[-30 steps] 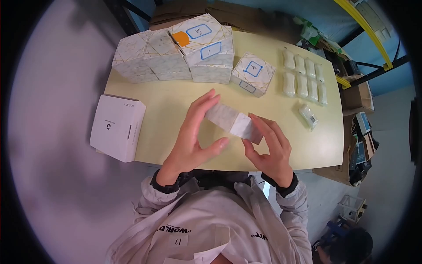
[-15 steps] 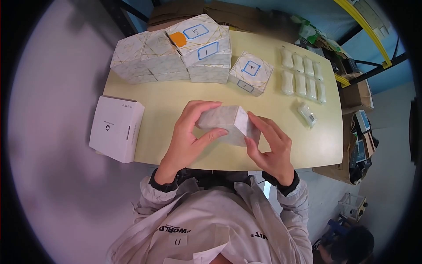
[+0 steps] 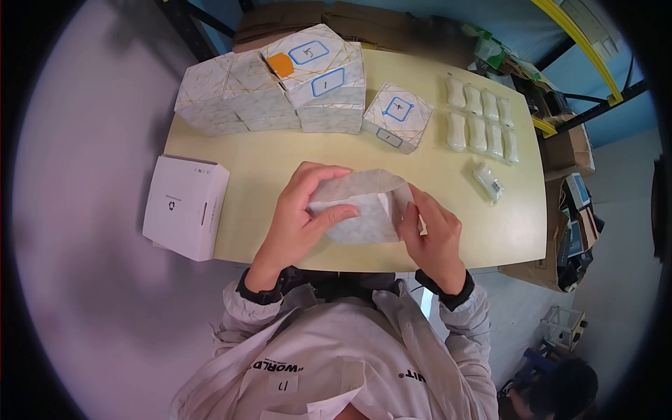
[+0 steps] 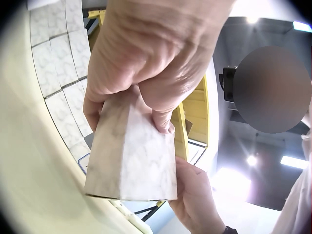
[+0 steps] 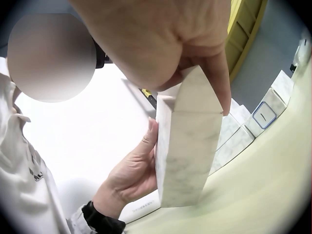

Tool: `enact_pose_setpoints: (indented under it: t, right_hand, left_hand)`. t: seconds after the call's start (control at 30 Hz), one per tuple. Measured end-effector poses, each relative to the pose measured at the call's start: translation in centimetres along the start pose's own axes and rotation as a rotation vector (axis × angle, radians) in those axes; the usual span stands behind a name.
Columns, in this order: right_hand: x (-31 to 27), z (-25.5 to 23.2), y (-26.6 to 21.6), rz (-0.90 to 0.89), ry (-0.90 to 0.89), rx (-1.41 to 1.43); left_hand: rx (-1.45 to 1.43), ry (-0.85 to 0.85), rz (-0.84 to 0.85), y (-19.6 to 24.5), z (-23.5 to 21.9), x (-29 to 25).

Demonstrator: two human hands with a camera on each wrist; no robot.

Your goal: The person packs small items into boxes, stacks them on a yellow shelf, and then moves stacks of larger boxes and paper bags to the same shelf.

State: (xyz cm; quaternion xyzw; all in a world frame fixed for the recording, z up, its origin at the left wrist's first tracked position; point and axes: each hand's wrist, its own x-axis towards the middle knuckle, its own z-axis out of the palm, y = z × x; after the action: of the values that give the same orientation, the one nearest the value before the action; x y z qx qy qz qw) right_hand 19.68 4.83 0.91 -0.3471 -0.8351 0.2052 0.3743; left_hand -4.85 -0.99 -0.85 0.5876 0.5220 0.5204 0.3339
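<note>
Over the front of the table, a small white marbled cardboard box [image 3: 360, 220] is held tilted between both hands. The left hand [image 3: 294, 220] grips its left end, thumb on the near face and fingers over the far edge. At the other end the right hand [image 3: 437, 234] pinches the opened end between thumb and fingers. A raised flap [image 5: 197, 92] stands up there in the right wrist view, close under the right palm. The box's inside is mostly hidden. In the left wrist view, two marbled faces of the box [image 4: 146, 156] show below the left hand.
Stacked marbled boxes [image 3: 269, 112] stand at the back left, beside a single box [image 3: 399, 115] labelled in blue. A white carton [image 3: 183, 206] lies at the left edge. Several wrapped white packets [image 3: 479, 133] lie in rows at right, with one loose packet [image 3: 488, 182] nearer.
The box has turned in the hands, and its right end has come open with a flap up. The left thumb has closed onto the near face; the right fingers have moved into the opened end.
</note>
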Motion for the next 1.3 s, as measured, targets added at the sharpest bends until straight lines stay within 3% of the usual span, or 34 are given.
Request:
enact_pose_setpoints:
  t: [0.03, 0.1, 0.17, 0.23, 0.33, 0.4, 0.47, 0.7, 0.83, 0.9, 0.97, 1.1, 1.13, 1.2, 1.23, 1.3]
  right_hand:
    - [0.0, -0.1, 0.0, 0.000, 0.003, -0.001]
    - [0.0, -0.6, 0.0, 0.191, 0.029, 0.164]
    - [0.1, -0.7, 0.0, 0.217, 0.053, 0.220]
    - [0.2, -0.9, -0.3, 0.244, 0.076, 0.277]
    - [1.1, -1.1, -1.8, 0.152, 0.096, 0.184]
    - [2.0, -1.0, -2.5, -0.017, 0.081, 0.193]
    - [2.6, -1.4, -2.6, -0.012, 0.056, 0.175]
    - [5.8, -2.1, -1.2, 0.068, 0.041, 0.311]
    - [8.0, -1.6, -1.6, -0.001, 0.082, 0.283]
    - [9.0, -1.4, -1.9, -0.019, 0.021, 0.275]
    - [10.0, -1.4, -2.5, -0.061, -0.044, 0.237]
    - [11.6, 0.0, -2.3, -0.173, -0.156, 0.168]
    - [11.6, 0.6, -2.4, -0.176, -0.154, 0.166]
    - [11.9, 1.6, -2.4, -0.173, 0.049, 0.135]
    - [11.8, 1.6, -2.3, -0.176, 0.054, 0.131]
    - [10.9, 1.7, -2.3, -0.187, 0.285, 0.132]
  left_hand:
    - [-0.001, -0.011, 0.011, 0.0, -0.1, 0.1]
    - [-0.003, -0.024, 0.025, -0.2, -0.4, 0.3]
    - [0.068, 0.020, 0.099, -0.4, -0.5, 0.6]
    - [0.102, 0.036, 0.070, 0.4, -0.3, 0.4]
    - [0.163, 0.049, 0.052, 0.8, 0.4, 0.2]
    - [0.189, 0.043, 0.065, 0.6, 0.8, 0.0]
    - [0.064, 0.000, -0.085, 0.2, 1.1, -0.1]
    - [-0.186, -0.114, -0.138, -0.1, -2.0, -1.3]
    - [0.085, -0.198, -0.050, 0.0, -3.6, -1.6]
    - [0.170, -0.200, -0.022, 0.2, -3.4, -1.7]
    - [0.104, 0.075, -0.137, -0.4, -2.0, -1.8]
    - [0.152, 0.076, -0.102, -0.7, -1.7, -0.9]
    - [0.150, 0.127, -0.162, -0.2, -1.5, -0.6]
    - [0.148, 0.177, -0.215, -0.1, -1.5, -0.3]
    - [0.213, 0.221, -0.214, -0.6, -1.6, -0.3]
    - [0.275, 0.264, -0.206, -1.7, -1.8, -0.6]
